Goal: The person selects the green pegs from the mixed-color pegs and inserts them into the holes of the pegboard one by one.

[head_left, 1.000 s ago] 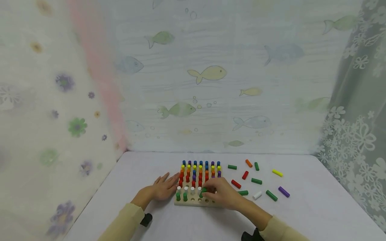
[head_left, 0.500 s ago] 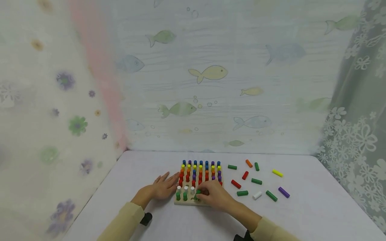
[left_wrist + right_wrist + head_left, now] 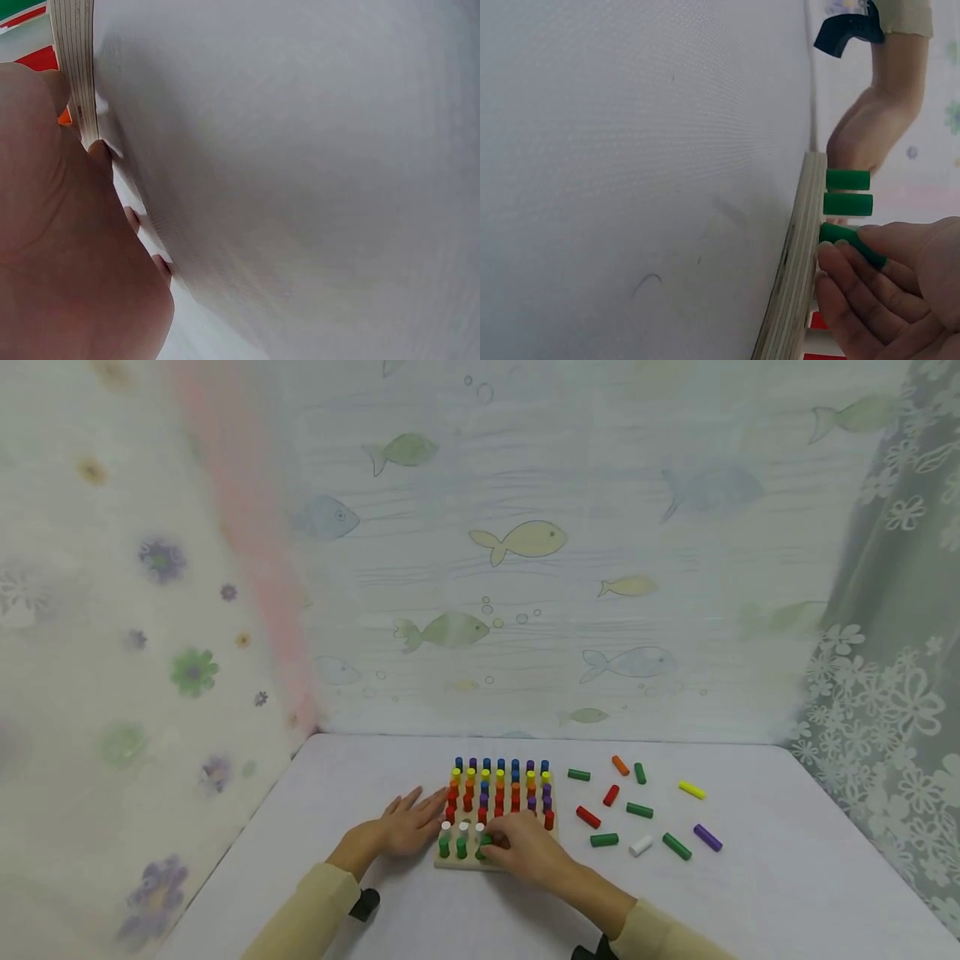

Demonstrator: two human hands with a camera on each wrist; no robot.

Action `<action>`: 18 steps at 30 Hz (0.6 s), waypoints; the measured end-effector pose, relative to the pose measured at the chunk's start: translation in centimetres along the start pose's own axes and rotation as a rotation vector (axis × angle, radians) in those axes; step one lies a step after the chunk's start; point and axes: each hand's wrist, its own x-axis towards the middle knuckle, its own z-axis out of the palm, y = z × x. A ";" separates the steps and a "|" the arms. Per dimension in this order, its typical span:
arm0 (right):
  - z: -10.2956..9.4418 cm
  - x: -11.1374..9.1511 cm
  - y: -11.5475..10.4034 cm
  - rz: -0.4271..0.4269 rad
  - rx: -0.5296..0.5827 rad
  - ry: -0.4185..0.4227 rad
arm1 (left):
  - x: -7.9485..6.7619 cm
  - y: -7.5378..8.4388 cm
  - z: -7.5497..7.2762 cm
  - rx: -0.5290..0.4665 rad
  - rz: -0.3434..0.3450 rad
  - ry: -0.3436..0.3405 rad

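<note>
A wooden pegboard (image 3: 448, 864) stands on the white table, with rows of coloured pegs upright in it. My right hand (image 3: 528, 850) pinches a green peg (image 3: 838, 233) between thumb and fingers at the third place of the front row. This peg leans, its lower end right at the board's surface in the right wrist view. Two green pegs (image 3: 848, 204) stand straight beside it. My left hand (image 3: 408, 827) lies with fingers spread at the board's left side, thumb at its edge in the left wrist view. My right hand hides the board's front right part.
Loose pegs lie scattered right of the board: several green ones (image 3: 603, 840), red ones (image 3: 588, 817), an orange (image 3: 620, 766), a yellow (image 3: 692, 790), a purple (image 3: 708, 837) and a white one (image 3: 641, 846). A fish-patterned curtain (image 3: 525, 610) hangs behind the table.
My right hand has moved left along the front row with the green peg, from near the fourth white peg to the third place. My left hand has stayed put.
</note>
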 end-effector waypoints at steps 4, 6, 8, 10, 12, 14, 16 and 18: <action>0.2 0.1 0.1 0.011 -0.008 -0.011 | 0.1 0.0 0.1 0.003 0.014 0.002; 0.3 0.2 0.1 0.011 -0.016 -0.014 | 0.1 0.0 0.1 0.004 0.018 0.004; 0.4 0.3 0.1 0.012 -0.021 -0.013 | 0.1 0.0 0.0 0.007 0.016 0.008; 0.4 0.4 0.0 0.010 -0.028 -0.010 | 0.1 0.0 -0.1 0.008 0.011 0.012; 0.5 0.5 -0.1 0.015 -0.032 -0.014 | 0.0 0.1 -0.1 0.006 0.007 0.013; 0.6 0.5 -0.2 0.021 -0.037 -0.017 | -0.1 0.1 -0.1 0.006 0.005 0.010; 0.7 0.6 -0.3 0.026 -0.046 -0.022 | -0.2 0.1 -0.1 0.005 0.004 0.007; 0.8 0.7 -0.4 0.027 -0.063 -0.022 | -0.2 0.2 -0.1 0.004 0.005 0.006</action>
